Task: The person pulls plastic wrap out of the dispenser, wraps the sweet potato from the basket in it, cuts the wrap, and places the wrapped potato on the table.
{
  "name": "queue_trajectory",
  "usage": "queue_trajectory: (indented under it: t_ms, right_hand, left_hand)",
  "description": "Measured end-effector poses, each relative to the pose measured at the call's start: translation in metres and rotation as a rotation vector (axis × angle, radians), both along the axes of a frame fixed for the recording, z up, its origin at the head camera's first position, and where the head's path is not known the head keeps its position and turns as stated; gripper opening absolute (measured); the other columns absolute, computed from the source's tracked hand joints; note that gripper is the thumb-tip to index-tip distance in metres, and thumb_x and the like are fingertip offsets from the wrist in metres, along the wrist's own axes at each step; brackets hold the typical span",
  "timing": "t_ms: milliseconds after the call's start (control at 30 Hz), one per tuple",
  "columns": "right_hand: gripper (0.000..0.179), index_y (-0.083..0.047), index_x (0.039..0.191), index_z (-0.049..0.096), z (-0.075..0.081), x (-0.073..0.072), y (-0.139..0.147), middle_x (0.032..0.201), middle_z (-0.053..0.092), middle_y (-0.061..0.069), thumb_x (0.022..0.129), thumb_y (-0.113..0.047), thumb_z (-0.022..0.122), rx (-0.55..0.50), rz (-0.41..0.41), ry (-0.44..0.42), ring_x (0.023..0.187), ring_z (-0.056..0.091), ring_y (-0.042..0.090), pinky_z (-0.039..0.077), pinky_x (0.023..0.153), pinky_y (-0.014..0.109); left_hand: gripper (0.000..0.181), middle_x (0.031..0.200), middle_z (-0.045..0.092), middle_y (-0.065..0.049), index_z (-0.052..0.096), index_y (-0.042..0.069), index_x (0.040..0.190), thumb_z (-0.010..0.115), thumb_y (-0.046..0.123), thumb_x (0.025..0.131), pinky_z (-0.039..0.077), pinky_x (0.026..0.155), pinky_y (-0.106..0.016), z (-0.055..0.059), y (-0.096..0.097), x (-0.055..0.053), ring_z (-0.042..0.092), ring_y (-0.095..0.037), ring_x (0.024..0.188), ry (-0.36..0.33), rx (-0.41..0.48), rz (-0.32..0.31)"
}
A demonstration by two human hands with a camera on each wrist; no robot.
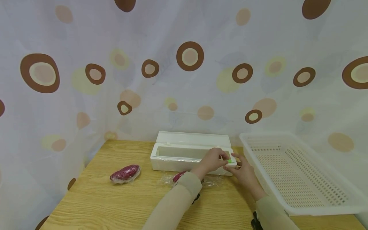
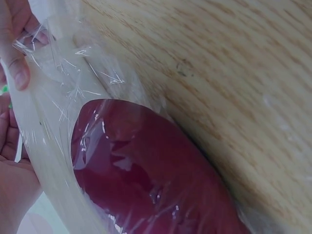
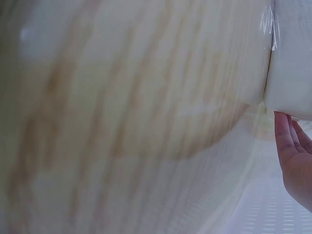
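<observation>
A white cling film dispenser [image 1: 169, 164] stands with its lid [image 1: 192, 139] raised, and clear film [image 1: 214, 181] hangs down its front onto the table. At its right end, the curled fingers of my left hand [image 1: 212, 159] pinch a small green slider [image 1: 229, 161]. My right hand [image 1: 242, 172] grips the same end, thumb at the front; in the right wrist view its fingers [image 3: 287, 131] touch the white end. A glossy purple-red oblong vegetable [image 2: 146, 165] lies on film before the dispenser, mostly hidden behind my left forearm in the head view.
A second purple-red oblong vegetable [image 1: 125, 173], wrapped in film, lies on the wooden table [image 1: 95, 204] to the left. A white perforated plastic basket [image 1: 265, 171] stands close on the right. A patterned curtain [image 1: 172, 86] hangs behind the table.
</observation>
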State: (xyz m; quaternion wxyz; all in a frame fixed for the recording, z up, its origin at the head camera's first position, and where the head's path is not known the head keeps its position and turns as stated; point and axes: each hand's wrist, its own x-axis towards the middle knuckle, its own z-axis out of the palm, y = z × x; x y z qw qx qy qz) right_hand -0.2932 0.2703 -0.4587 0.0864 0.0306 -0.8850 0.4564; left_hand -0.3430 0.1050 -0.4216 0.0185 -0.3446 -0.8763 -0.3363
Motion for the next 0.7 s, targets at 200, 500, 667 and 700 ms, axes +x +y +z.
queue_trajectory:
  t_ms: [200, 500, 667, 700]
  right_hand:
    - [0.073, -0.012, 0.142, 0.036, 0.0017, 0.0014, -0.0009, 0.126, 0.053, 0.032, 0.082, -0.034, 0.072, 0.003, -0.004, -0.003, 0.101, 0.064, 0.034, 0.053, 0.067, 0.027]
    - [0.073, -0.013, 0.141, 0.036, 0.001, -0.0003, -0.0014, 0.126, 0.053, 0.032, 0.082, -0.034, 0.073, -0.016, -0.007, -0.012, 0.105, 0.062, 0.037, 0.053, 0.068, 0.028]
    - [0.073, -0.012, 0.141, 0.036, 0.0011, 0.0003, -0.0017, 0.125, 0.053, 0.033, 0.082, -0.033, 0.073, -0.016, -0.008, -0.011, 0.104, 0.063, 0.037, 0.052, 0.067, 0.027]
    - [0.073, -0.011, 0.141, 0.036, 0.0011, 0.0004, -0.0018, 0.125, 0.053, 0.033, 0.082, -0.032, 0.073, -0.016, -0.006, -0.011, 0.104, 0.063, 0.037, 0.052, 0.066, 0.027]
  left_hand:
    - [0.01, 0.085, 0.063, 0.007, 0.072, 0.013, 0.095, 0.067, 0.017, 0.088, 0.042, 0.073, -0.015, 0.0008, -0.0014, 0.0011, 0.054, -0.007, 0.082, 0.006, -0.003, 0.001]
    - [0.009, 0.085, 0.063, 0.008, 0.072, 0.014, 0.095, 0.068, 0.018, 0.088, 0.043, 0.075, -0.016, 0.0001, -0.0041, 0.0, 0.052, -0.005, 0.082, 0.03, -0.017, 0.007]
    - [0.009, 0.086, 0.063, 0.008, 0.072, 0.014, 0.094, 0.068, 0.019, 0.087, 0.043, 0.076, -0.016, 0.0009, -0.0067, 0.0003, 0.053, -0.005, 0.084, 0.04, -0.025, 0.007]
    - [0.01, 0.086, 0.064, 0.008, 0.072, 0.014, 0.095, 0.068, 0.019, 0.087, 0.043, 0.077, -0.016, 0.0009, -0.0071, 0.0003, 0.053, -0.005, 0.084, 0.041, -0.026, 0.008]
